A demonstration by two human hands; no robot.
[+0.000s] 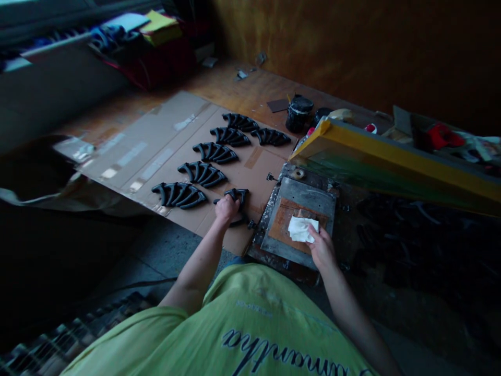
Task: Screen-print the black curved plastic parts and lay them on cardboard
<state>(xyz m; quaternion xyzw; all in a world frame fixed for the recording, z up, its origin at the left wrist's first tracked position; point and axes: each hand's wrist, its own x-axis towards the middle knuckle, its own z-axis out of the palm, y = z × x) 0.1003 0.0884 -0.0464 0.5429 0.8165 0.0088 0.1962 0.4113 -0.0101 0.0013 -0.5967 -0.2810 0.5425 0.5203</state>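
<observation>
My left hand (228,209) is closed on a black curved part (241,196) at the near edge of the cardboard sheet (219,222); more black pieces lie partly hidden under the fingers. Several fanned rows of similar black curved parts (180,195) lie on the cardboard beyond and left of it. In my right hand (322,245) is a folded white cloth (303,230), pinched at its right edge. The cloth is over a brown board (277,222) on a grey metal plate (271,243), partly covering a small block (307,214) there.
A raised frame with a yellow edge (352,140) tilts above the plate's far right side. A roll of tape (298,173) sits behind the plate. Dark tubs (299,112) stand on the wooden table (223,78). A dark pile (407,240) lies at right.
</observation>
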